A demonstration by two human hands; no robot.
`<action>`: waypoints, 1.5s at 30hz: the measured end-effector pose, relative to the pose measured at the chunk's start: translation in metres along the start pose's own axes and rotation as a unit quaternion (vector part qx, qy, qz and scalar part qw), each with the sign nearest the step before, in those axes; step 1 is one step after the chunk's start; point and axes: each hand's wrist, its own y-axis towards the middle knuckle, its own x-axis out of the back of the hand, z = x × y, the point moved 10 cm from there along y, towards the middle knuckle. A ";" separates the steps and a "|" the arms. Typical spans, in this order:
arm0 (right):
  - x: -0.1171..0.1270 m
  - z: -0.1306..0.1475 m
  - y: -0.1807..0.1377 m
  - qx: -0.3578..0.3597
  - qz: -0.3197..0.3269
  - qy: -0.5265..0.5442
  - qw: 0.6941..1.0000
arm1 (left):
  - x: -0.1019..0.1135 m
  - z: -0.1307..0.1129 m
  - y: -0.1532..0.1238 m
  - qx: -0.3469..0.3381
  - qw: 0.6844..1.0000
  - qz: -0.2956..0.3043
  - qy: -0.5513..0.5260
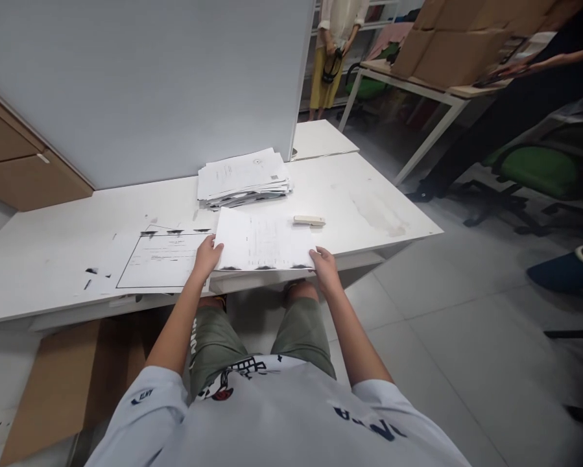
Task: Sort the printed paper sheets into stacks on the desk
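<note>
A printed white sheet of paper [266, 240] lies at the front edge of the white table, with black smudged marks along its near side. My left hand [208, 256] is closed on its left edge, thumb on top. At the right edge, my right hand [324, 266] grips the same sheet between thumb and fingers. Just beyond the sheet's right part rests a slim cream-coloured object [309, 221] whose kind I cannot make out. To the left is another printed page [159, 263] with a black border, near my left hand. Behind the held sheet sits a stack of papers [242, 175].
A grey panel [174, 84] rises along the back of the white table [364, 201]. Small black scraps [91, 270] lie at left. Below is an open cardboard box [58, 376]. Two other people, a desk with cartons [451, 55] and a green chair [534, 172] are at right.
</note>
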 end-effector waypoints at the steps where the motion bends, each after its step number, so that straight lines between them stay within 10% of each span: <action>1: 0.005 0.002 0.001 0.013 -0.017 -0.018 1.000 | -0.004 -0.002 0.003 -0.002 1.000 -0.008 0.006; 6: 0.026 0.062 -0.005 0.239 -0.139 -0.208 0.938 | -0.020 -0.003 0.007 -0.017 0.999 -0.037 0.004; 10: -0.017 0.088 0.004 0.338 -0.063 -0.338 0.876 | -0.022 0.001 0.006 -0.030 0.998 -0.054 -0.003; 16: -0.071 0.079 0.029 0.344 0.015 -0.446 0.826 | -0.022 0.005 0.003 -0.038 0.997 -0.063 -0.011; 25: -0.061 0.103 0.037 0.371 0.004 -0.494 0.786 | -0.037 -0.008 -0.004 -0.098 0.993 0.051 0.034; 45: -0.060 0.101 0.049 0.426 0.015 -0.548 0.720 | -0.039 -0.013 -0.014 -0.097 0.991 0.049 0.080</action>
